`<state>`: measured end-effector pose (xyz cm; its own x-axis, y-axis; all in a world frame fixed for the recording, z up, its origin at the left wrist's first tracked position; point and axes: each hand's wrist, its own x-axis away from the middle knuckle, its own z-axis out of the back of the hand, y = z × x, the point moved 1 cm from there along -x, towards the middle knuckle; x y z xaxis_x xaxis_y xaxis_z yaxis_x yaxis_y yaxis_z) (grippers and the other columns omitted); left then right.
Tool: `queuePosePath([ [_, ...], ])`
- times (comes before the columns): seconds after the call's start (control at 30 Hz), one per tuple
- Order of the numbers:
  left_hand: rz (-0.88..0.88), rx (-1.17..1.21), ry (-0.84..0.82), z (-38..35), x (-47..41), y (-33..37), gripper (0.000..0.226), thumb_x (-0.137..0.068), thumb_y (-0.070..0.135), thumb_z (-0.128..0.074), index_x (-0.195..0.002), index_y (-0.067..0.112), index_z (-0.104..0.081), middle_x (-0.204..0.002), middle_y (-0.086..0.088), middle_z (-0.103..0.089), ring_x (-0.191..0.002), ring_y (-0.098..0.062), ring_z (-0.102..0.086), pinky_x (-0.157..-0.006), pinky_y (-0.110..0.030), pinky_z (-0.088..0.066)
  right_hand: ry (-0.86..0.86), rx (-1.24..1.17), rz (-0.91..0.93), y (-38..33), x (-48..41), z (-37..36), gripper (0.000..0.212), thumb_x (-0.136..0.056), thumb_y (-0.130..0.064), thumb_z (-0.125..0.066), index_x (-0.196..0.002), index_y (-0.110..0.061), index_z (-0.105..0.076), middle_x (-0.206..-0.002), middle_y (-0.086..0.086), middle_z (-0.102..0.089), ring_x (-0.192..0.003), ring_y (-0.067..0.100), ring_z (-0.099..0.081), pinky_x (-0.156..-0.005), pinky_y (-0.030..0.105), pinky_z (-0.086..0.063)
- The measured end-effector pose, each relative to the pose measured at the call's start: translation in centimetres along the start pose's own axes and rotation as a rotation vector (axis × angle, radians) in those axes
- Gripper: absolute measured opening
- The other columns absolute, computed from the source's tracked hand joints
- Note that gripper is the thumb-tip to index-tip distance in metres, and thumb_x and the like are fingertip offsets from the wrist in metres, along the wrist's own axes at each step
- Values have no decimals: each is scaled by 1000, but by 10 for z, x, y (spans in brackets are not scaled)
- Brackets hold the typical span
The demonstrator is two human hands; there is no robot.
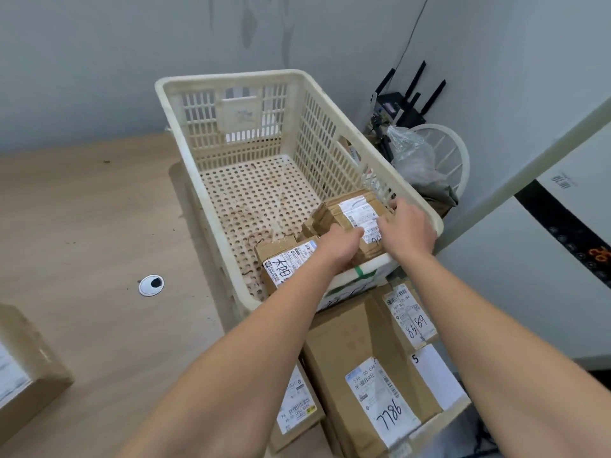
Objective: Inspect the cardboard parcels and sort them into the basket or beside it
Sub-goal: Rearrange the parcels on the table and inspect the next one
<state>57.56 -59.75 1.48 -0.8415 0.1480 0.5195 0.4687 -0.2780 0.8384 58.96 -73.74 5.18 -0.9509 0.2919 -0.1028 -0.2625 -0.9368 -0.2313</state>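
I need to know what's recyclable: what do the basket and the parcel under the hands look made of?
The basket looks like cream moulded plastic, matt and stained, with perforated walls. The parcel looks like brown cardboard, dull and creased, with a white printed paper label.

The large parcel is marked 7786, the narrow parcel beside it 8589

This looks like a small parcel-handling room, a courier pickup point or an office back room. Cardboard parcels with printed shipping labels and handwritten numbers lie stacked beside and inside a perforated plastic basket. The basket sits at the edge of a wood-grain desk with a cable grommet. A router with black antennas stands in the corner by plain grey walls.
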Motion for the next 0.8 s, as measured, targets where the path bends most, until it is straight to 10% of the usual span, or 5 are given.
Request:
queuePosePath([
  [0.27,-429,-245,350,2,46,10,34,-100,29,-54,-130,12,-58,-125,-5,-61,-107,-23,-63,-93,-42,-54,7,-206,97,19,72,-11,48,-107,-41,-34,-144,-19,-57,-163,5,-43,-158,21,-22,-129,46,-14],
  [0.53,-869,-226,369,-39,121,-27,15,-101,15,-55,-113,14,-64,-115,0,-56,-105,-20,-59,-89,-38,-53,-78,-537,-15,50,199,-8,55,-109,-51,-40,-160,-35,-30,-172,-11,-17,-158,13,-21,-124,47,-31],
  [0.8,-703,-267,254,-48,225,-129,11,-102,18,-56,-105,20,-66,-110,9,-55,-106,-14,-60,-94,-44,-55,-113,-569,-210,100,331,22,52,-105,-41,-52,-154,-29,-42,-157,-4,-35,-149,19,-25,-119,40,-29],
])
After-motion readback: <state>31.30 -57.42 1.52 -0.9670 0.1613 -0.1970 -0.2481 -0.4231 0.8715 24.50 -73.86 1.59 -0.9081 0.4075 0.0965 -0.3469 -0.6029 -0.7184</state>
